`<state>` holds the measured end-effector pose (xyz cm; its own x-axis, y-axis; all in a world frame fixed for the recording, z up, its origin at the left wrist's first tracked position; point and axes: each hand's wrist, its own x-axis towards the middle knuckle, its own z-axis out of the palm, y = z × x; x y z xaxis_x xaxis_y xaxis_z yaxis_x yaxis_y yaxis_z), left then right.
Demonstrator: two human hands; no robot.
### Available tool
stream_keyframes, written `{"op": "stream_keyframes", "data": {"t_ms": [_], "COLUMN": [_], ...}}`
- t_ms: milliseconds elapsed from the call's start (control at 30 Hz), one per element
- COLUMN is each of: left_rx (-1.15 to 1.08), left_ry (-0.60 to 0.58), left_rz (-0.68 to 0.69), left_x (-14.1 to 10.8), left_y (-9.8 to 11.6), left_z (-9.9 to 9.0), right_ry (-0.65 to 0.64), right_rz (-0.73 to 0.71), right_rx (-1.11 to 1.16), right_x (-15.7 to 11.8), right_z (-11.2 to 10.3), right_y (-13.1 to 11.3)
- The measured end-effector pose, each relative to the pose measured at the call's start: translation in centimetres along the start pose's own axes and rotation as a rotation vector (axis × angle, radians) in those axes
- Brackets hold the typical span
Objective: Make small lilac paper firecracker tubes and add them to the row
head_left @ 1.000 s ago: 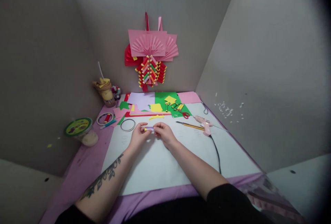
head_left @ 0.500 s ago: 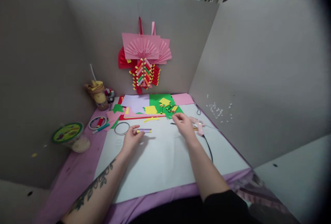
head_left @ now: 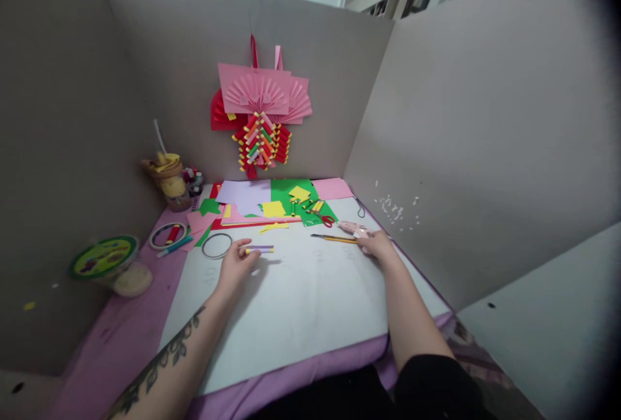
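My left hand holds a small purple paper strip with a yellow edge between thumb and fingers, just above the white sheet. On the right, my right hand has its fingers closed round the handle of a pale pink glue gun. A brush with an orange handle lies beside that hand. Red-handled scissors rest on green paper, next to several small green and yellow paper rolls.
A black ring lies left of my left hand. Tape, a teal marker, a lidded tub and a cup stand or lie further left. Paper decorations hang on the back panel.
My right hand has moved right, from near the green paper to the glue gun, uncovering the scissors. My left hand still holds the strip. The view has shifted a little.
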<state>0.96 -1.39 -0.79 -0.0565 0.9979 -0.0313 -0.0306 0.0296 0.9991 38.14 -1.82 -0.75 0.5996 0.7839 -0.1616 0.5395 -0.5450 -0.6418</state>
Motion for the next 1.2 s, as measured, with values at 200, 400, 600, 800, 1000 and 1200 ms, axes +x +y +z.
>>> {"op": "stream_keyframes", "data": {"t_ms": [200, 400, 600, 800, 1000, 1200], "left_rx": [-0.01, 0.019, -0.023, -0.015, 0.027, 0.085], "left_ry": [-0.018, -0.01, -0.01, -0.07, -0.087, -0.099], "left_rz": [0.01, 0.037, -0.046, -0.061, -0.015, 0.013], "left_x": [0.0, 0.0, -0.4, -0.3, -0.1, -0.4], "left_y": [-0.3, -0.4, -0.2, -0.7, -1.4, -1.2], "left_z": [0.0, 0.2, 0.3, 0.2, 0.4, 0.4], "right_ry": [-0.286, -0.662, -0.748, -0.683, -0.65, -0.621], "right_rz": [-0.105, -0.302, -0.56, -0.625, -0.741, -0.717], "right_rx": [0.534, 1.002, 0.709, 0.291, 0.267, 0.259], "right_x": [-2.7, -8.2, -12.5, -12.9, -13.4, -13.3], "right_z": [-0.2, 2.8, 8.3, 9.4, 9.3, 9.6], "right_y": [-1.7, -6.9, -9.6, -8.1, -8.6, -8.7]}}
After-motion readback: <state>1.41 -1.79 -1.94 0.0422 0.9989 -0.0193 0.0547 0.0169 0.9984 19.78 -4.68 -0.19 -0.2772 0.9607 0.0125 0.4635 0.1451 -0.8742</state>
